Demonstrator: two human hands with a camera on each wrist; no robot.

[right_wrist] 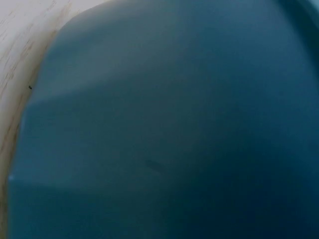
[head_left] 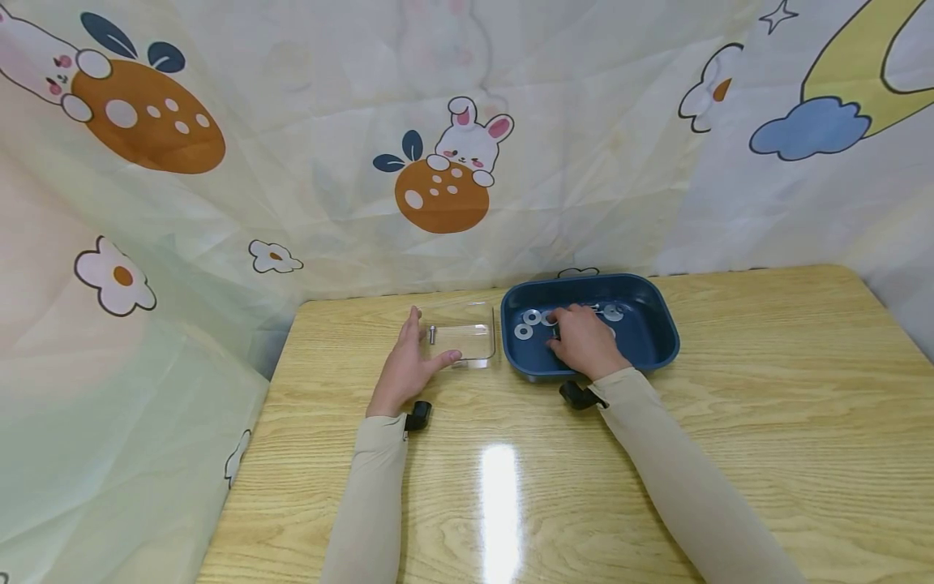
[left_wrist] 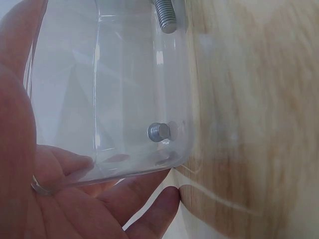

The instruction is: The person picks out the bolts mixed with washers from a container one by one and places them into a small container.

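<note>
My left hand lies round the near-left corner of a clear plastic box, fingers straight along its left side and thumb along the front. Inside the box, the left wrist view shows a threaded bolt and a second metal fastener seen end-on. Over in the dark blue tray, my right hand reaches down among flat washers with bent fingers. Something small and dark shows between its thumb and fingertip; whether it is pinched is unclear. The right wrist view holds only the blurred tray wall.
The box and tray stand side by side near the back edge of a wooden table. Close behind hangs a printed cloth, with more cloth at the left. More small metal parts lie at the tray's far side.
</note>
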